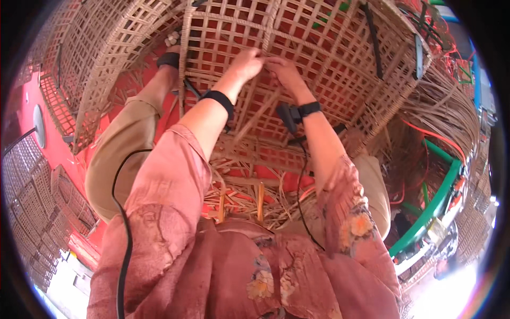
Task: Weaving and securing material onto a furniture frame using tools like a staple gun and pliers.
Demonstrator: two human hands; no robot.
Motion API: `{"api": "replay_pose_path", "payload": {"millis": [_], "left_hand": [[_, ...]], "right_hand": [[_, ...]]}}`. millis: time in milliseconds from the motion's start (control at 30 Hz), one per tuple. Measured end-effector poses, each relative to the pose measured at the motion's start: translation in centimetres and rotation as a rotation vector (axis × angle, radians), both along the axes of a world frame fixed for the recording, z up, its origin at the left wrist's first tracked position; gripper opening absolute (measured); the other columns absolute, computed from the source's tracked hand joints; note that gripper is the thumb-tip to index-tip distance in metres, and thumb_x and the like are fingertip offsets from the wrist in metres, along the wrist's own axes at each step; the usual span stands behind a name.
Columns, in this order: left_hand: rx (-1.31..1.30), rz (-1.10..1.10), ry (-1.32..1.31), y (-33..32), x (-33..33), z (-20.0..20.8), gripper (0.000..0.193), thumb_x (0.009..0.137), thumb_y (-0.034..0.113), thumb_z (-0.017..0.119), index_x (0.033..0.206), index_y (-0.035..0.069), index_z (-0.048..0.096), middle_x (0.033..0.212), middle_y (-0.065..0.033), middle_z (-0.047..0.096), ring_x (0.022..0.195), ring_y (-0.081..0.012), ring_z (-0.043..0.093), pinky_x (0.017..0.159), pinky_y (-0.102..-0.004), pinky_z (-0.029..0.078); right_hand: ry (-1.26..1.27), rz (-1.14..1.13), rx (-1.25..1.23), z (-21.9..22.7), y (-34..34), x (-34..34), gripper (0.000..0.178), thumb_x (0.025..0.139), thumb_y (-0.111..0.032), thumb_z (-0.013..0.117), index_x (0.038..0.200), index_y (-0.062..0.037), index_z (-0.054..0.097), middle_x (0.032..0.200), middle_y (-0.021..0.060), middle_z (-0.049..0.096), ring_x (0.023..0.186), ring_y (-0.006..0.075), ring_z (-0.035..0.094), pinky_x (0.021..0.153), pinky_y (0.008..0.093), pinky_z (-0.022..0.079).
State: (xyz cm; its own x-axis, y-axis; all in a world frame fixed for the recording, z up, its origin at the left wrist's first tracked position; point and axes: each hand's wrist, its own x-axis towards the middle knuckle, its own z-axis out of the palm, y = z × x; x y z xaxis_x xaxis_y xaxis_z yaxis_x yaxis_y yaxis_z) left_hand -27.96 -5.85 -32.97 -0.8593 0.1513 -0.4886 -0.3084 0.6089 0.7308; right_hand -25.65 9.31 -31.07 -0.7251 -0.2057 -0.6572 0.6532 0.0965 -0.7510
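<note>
A large open-weave rattan panel [326,69], seemingly part of a basket, stands in front of me between my legs. Both hands meet at its thick twisted middle rib [272,24]. My left hand [248,64] is closed against the weave, fingers bent toward the rib. Just to its right, my right hand [285,73] pinches at the same spot, thumb and fingertips together. The fingertips nearly touch; whatever thin piece lies between them is too small to make out. Below them a loose flat strip [258,114] slants down across the lattice.
Another woven basket [119,45] rises at the left, beside my bare foot. Cut strips [247,199] litter the red floor under me. To the right are a bundle of long brown strips [446,109] and a green tube frame [427,223]. Black cables run along both arms.
</note>
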Motion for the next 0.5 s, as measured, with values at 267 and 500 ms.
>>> {"api": "replay_pose_path", "payload": {"millis": [267,500], "left_hand": [[0.358,0.094,-0.124,1.2,0.6,-1.0,0.034,0.085,0.015,0.064,0.116,0.003,0.06,0.104,-0.0067,0.065,0.096,-0.0153,0.058,0.087,-0.0303,0.043],[0.409,-0.203,-0.38,-1.4,-1.7,-0.7,0.034,0.085,0.01,0.059,0.119,0.011,0.061,0.105,-0.0052,0.066,0.097,-0.0143,0.061,0.095,-0.0303,0.043]], "right_hand": [[0.292,0.096,0.729,-1.9,1.2,0.0,0.037,0.086,-0.034,0.06,0.076,0.0005,0.067,0.068,0.0192,0.062,0.063,0.033,0.061,0.058,0.0426,0.047],[0.228,-0.042,0.746,-6.1,-1.5,0.6,0.047,0.085,-0.047,0.061,0.074,-0.0022,0.07,0.076,0.0213,0.065,0.076,0.0368,0.065,0.066,0.0471,0.051]]}}
